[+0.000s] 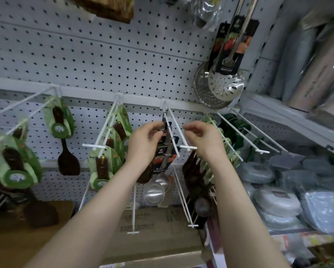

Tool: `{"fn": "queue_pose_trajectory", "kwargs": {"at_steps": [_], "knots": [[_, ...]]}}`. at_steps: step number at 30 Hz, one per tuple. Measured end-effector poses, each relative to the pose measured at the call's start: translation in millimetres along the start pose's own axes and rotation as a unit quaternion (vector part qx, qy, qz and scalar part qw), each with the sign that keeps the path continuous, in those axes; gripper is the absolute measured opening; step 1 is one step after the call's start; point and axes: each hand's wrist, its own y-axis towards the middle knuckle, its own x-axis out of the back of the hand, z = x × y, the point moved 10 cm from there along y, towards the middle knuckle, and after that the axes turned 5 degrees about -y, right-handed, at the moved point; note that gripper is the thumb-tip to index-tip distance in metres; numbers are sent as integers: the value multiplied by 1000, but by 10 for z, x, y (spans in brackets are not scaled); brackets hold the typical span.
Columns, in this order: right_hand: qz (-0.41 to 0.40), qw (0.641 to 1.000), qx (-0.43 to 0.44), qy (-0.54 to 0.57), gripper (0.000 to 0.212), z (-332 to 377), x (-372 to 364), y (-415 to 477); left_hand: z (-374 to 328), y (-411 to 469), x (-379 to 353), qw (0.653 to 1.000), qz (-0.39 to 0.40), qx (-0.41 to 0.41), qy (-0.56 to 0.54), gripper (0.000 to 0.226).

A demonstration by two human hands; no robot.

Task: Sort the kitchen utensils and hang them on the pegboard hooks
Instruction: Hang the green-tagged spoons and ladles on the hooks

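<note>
Two shiny steel ladles (154,193) with round bowls hang on one white wire hook (188,147). The left hand (145,144) pinches one handle top, and the right hand (201,140) is loosely curled and empty.

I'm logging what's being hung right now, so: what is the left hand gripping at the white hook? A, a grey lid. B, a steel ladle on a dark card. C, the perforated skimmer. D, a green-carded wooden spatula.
B: the left hand pinches the top of the steel ladle, dark card and all, at the white hook; the perforated skimmer hangs higher up, untouched.
</note>
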Motion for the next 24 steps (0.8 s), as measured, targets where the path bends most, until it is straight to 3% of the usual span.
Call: {"fn": "queue_pose_trajectory", "kwargs": {"at_steps": [5,8,16,22,24], "knots": [[98,993,49,-44,15,238,-236,273,-121,202,-121,999,43,13,23,20],[102,992,52,-54,13,237,-276,351,-114,262,-113,999,32,17,34,24],[149,988,27,16,11,135,-455,565,-3,399,-144,998,17,32,49,14],[225,972,-6,60,28,178,-711,698,85,490,-185,998,14,47,46,21],[230,971,-5,59,18,196,-731,731,90,512,-191,997,16,49,50,19]]}}
